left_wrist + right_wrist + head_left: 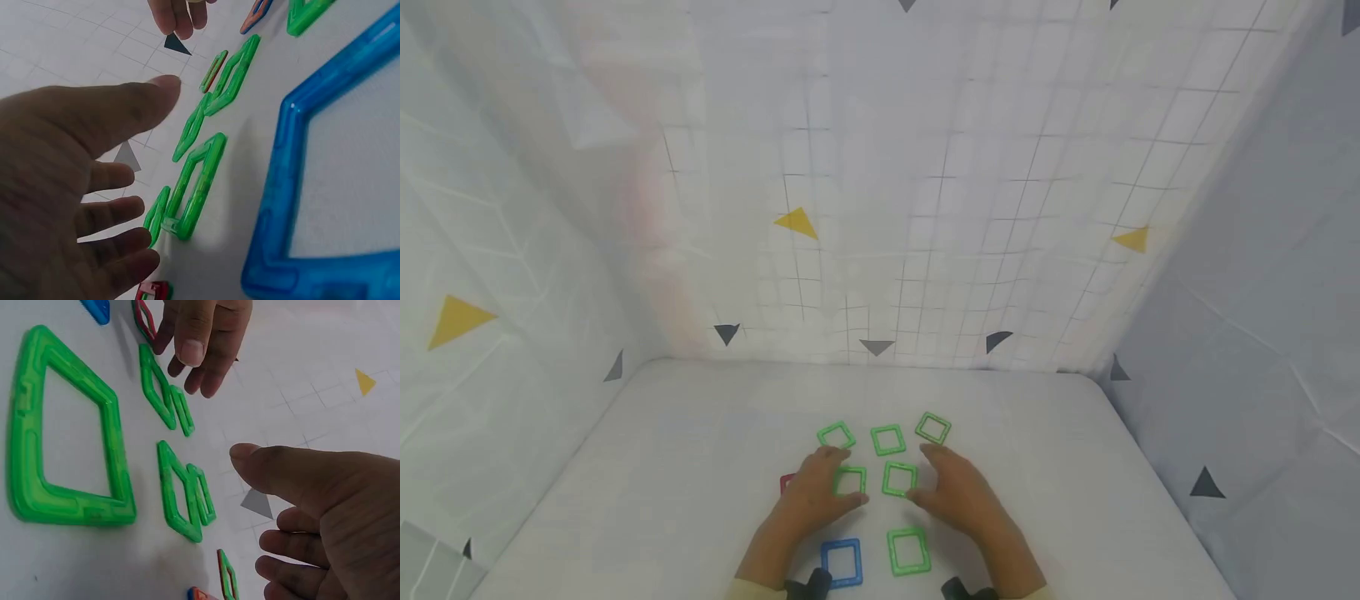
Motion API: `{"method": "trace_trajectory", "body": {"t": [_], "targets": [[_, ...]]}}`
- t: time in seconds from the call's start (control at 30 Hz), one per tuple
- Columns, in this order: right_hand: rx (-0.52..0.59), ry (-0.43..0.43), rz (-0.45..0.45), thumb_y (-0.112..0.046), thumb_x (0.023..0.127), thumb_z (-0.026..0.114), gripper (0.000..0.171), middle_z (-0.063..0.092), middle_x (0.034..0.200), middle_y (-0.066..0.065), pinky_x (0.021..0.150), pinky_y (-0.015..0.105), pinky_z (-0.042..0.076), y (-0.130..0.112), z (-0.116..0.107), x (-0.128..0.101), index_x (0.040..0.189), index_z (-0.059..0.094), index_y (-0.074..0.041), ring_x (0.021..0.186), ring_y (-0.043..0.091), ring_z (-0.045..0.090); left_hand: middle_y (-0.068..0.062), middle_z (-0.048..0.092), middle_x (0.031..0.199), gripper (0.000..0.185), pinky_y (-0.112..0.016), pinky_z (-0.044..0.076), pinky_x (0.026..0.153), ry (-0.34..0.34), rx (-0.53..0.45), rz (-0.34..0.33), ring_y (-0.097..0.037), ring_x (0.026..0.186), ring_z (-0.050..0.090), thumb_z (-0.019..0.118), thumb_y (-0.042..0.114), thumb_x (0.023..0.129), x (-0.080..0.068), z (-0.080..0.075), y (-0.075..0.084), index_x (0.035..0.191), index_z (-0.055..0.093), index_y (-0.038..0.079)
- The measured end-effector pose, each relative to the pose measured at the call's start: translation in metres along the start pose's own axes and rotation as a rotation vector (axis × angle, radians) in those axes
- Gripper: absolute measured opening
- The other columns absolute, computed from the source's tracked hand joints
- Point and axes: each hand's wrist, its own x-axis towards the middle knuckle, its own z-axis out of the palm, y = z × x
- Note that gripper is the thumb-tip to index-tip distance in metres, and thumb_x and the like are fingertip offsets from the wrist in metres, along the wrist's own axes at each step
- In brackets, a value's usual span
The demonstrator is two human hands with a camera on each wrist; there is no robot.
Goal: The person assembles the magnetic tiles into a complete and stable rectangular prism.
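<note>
My left hand (812, 492) is held above the white table with nothing in its fingers, partly covering a red square frame (785, 483) and beside a green square frame (863, 481). Across from it, my empty right hand (958, 492) has its thumb close to another green square (885, 479); whether they touch I cannot tell. Beyond the hands lie a far middle green square (887, 428) and two more green ones. Nearer me are a blue square (275, 187) and a large-looking green square (25, 437). An orange and blue piece (199, 594) shows at the right wrist view's bottom edge.
The white tabletop (685, 467) has rounded far corners. A pale sheet (880, 167) with grid lines and yellow and grey triangles hangs behind it, and similar sheets stand at left and right. Dark straps (811, 585) sit at the wrists.
</note>
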Motion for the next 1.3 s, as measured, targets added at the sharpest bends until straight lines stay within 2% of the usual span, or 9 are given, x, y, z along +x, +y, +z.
{"method": "trace_trajectory", "body": {"t": [0.27, 0.57, 0.83, 1.03, 1.3], "targets": [[0.003, -0.026, -0.048, -0.04, 0.077, 0.082, 0.074, 0.054, 0.147, 0.005, 0.114, 0.061, 0.034, 0.001, 0.012, -0.001, 0.142, 0.054, -0.017, 0.138, 0.032, 0.046, -0.008, 0.054, 0.143, 0.074, -0.055, 0.044, 0.11, -0.033, 0.011, 0.004, -0.034, 0.134, 0.048, 0.08, 0.048, 0.078, 0.0, 0.003, -0.001, 0.141, 0.055, 0.017], [-0.003, -0.054, -0.069, -0.04, 0.078, 0.082, 0.073, 0.053, 0.148, -0.001, 0.115, 0.052, 0.038, 0.009, 0.033, 0.003, 0.142, 0.054, -0.021, 0.138, 0.027, 0.047, -0.005, 0.058, 0.139, 0.07, -0.053, 0.044, 0.11, -0.071, 0.046, -0.023, -0.033, 0.133, 0.049, 0.083, 0.04, 0.078, -0.004, 0.004, 0.005, 0.138, 0.057, 0.016], [0.009, -0.085, -0.085, -0.036, 0.082, 0.079, 0.066, 0.057, 0.142, -0.002, 0.114, 0.051, 0.04, 0.009, 0.037, 0.0, 0.141, 0.054, -0.022, 0.134, 0.025, 0.051, -0.003, 0.059, 0.134, 0.067, -0.05, 0.048, 0.107, -0.069, 0.092, 0.014, -0.03, 0.127, 0.051, 0.084, 0.038, 0.077, -0.004, 0.005, 0.005, 0.136, 0.06, 0.018], [-0.021, -0.073, -0.108, -0.036, 0.081, 0.08, 0.065, 0.058, 0.142, 0.001, 0.113, 0.052, 0.04, 0.008, 0.038, 0.002, 0.139, 0.056, -0.019, 0.134, 0.027, 0.051, -0.004, 0.059, 0.132, 0.065, -0.047, 0.049, 0.106, -0.072, 0.152, 0.01, -0.028, 0.126, 0.052, 0.083, 0.043, 0.076, -0.002, 0.009, 0.006, 0.133, 0.063, 0.018], [-0.069, 0.014, -0.146, -0.039, 0.078, 0.082, 0.063, 0.059, 0.139, 0.004, 0.111, 0.05, 0.044, 0.009, 0.045, 0.007, 0.134, 0.061, -0.018, 0.131, 0.029, 0.053, -0.001, 0.061, 0.125, 0.064, -0.042, 0.052, 0.103, -0.044, 0.208, 0.011, -0.023, 0.119, 0.054, 0.084, 0.043, 0.076, 0.001, 0.015, 0.006, 0.131, 0.063, 0.02]]}}
